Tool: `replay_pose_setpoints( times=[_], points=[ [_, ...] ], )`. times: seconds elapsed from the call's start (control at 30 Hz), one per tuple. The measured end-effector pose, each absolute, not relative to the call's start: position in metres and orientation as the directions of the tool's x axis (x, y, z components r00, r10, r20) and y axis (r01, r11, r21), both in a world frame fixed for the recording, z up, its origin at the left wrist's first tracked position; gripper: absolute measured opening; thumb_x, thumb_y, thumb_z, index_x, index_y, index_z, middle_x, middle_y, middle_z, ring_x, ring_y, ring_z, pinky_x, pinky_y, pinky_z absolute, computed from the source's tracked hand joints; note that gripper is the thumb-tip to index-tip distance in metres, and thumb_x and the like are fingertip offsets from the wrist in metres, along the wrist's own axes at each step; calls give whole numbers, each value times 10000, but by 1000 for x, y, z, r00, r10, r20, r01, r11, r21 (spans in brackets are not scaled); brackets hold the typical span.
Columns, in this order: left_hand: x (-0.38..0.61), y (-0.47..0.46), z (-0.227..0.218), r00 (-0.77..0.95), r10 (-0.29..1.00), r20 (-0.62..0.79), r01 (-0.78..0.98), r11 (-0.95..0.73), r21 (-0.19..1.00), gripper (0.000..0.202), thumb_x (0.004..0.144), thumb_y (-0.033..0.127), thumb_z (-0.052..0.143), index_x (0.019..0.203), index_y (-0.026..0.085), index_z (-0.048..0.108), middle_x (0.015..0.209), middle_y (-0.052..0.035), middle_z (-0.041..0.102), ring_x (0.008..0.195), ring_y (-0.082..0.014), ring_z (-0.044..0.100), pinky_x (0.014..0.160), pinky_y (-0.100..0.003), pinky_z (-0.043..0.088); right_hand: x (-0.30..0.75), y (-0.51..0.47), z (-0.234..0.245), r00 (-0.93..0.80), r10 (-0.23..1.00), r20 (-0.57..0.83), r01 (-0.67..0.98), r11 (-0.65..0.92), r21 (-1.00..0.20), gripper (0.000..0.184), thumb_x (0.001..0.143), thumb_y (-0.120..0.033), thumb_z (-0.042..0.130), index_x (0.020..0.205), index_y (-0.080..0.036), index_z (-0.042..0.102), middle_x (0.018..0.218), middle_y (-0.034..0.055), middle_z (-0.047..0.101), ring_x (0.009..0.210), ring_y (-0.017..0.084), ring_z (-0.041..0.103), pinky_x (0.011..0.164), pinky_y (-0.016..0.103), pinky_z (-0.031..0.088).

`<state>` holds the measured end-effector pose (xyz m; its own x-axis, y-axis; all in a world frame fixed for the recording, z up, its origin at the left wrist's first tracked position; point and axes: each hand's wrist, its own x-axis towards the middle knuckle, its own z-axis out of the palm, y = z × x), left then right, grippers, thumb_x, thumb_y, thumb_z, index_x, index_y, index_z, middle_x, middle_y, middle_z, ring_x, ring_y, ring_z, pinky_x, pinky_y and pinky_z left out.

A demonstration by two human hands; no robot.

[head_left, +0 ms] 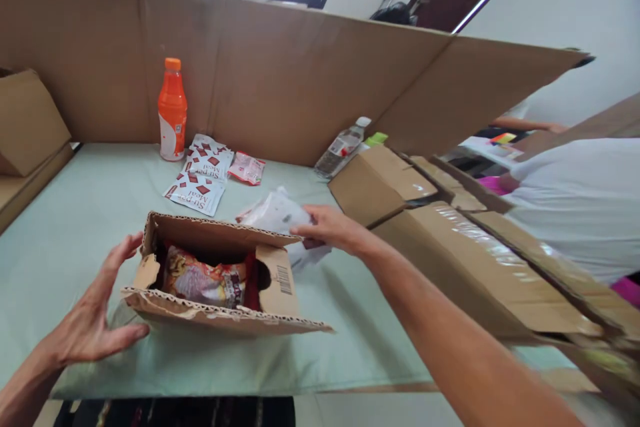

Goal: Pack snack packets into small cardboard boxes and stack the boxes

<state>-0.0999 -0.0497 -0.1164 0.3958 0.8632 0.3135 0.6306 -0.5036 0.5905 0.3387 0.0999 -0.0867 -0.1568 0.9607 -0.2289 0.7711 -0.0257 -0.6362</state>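
A small open cardboard box (pixel 220 310) sits on the pale green table (pixel 85 213), with a snack packet (pixel 200 280) lying inside. My left hand (pixel 93 313) is open, its fingers spread against the box's left side. My right hand (pixel 330 227) reaches past the box's far right corner and is closed on a white plastic packet (pixel 275 213) lying on the table.
Behind the box lie two red-and-white sachets (pixel 203 177), a small pink packet (pixel 247 167), an orange drink bottle (pixel 172 110) and a tipped water bottle (pixel 343 147). A tall cardboard wall (pixel 280 73) rings the table. Cardboard boxes (pixel 450 247) crowd the right, beside a person in white (pixel 575 200).
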Motion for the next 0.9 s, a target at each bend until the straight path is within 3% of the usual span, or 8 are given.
replay_pose_setpoints(
  times=[0.1, 0.2, 0.33, 0.4, 0.5, 0.7, 0.8, 0.9],
  points=[
    [-91, -75, -79, 354, 805, 476, 583, -588, 561, 921, 945, 322, 613, 1692, 378, 77, 1718, -65, 338, 1566, -375, 366, 1295, -640, 296, 323, 82, -91, -150, 976, -159, 896, 66, -440, 158, 758, -323, 730, 769, -218, 612, 756, 37, 718, 752, 214, 679, 637, 275, 458],
    [-63, -87, -30, 506, 694, 512, 590, -712, 382, 774, 951, 246, 613, 1642, 381, 290, 1601, -41, 500, 1474, -304, 482, 1268, -511, 395, 299, 63, -90, -198, 973, -121, 949, 159, -273, 113, 825, -253, 683, 932, -223, 704, 897, 97, 775, 889, 272, 714, 696, 300, 432],
    [-13, -59, 20, 751, 650, 113, 627, -757, 186, 565, 901, 355, 734, 1431, 223, 590, 1356, -131, 689, 1191, -324, 678, 1034, -462, 559, 274, 45, -85, -307, 939, -155, 951, 296, -92, 280, 940, -184, 548, 1134, -233, 744, 1063, 146, 804, 957, 286, 751, 707, 312, 430],
    [8, -35, 32, 742, 648, -172, 669, -734, 120, 463, 824, 372, 815, 1230, 169, 719, 1178, -137, 749, 1051, -329, 715, 907, -428, 588, 269, 41, -86, -336, 926, -171, 941, 325, -91, 287, 956, -205, 552, 1165, -248, 744, 1121, 144, 802, 999, 288, 753, 710, 309, 434],
    [29, 0, 35, 649, 631, -426, 721, -688, 80, 541, 775, 421, 868, 1193, 103, 738, 1092, -167, 774, 930, -323, 719, 747, -382, 570, 273, 40, -96, -335, 921, -201, 942, 325, -80, 242, 938, -242, 595, 1124, -248, 749, 1114, 145, 802, 1016, 302, 753, 716, 315, 438],
    [35, 10, 26, 635, 576, -515, 737, -652, 178, 329, 827, 330, 840, 1118, 190, 774, 985, -35, 819, 802, -202, 733, 593, -246, 496, 301, 54, -127, -326, 943, -64, 934, 310, -176, 186, 886, -224, 527, 770, -254, 668, 949, 108, 802, 894, 292, 757, 710, 331, 477],
    [33, -10, 26, 686, 544, -483, 693, -692, 204, 192, 825, 200, 786, 1011, 243, 792, 914, 0, 821, 798, -202, 744, 606, -256, 487, 320, 57, -128, -205, 979, -13, 910, 186, -371, 275, 877, -384, 551, 623, -280, 568, 673, 80, 739, 683, 299, 728, 626, 371, 505],
    [29, -31, 22, 711, 561, -424, 670, -724, 165, 318, 789, 47, 677, 1046, 200, 785, 848, -70, 808, 744, -262, 736, 580, -321, 445, 351, 33, -102, 6, 996, 88, 786, 49, -616, 387, 892, -521, 567, 573, -302, 575, 553, 97, 687, 566, 310, 699, 527, 410, 528]
  ],
)
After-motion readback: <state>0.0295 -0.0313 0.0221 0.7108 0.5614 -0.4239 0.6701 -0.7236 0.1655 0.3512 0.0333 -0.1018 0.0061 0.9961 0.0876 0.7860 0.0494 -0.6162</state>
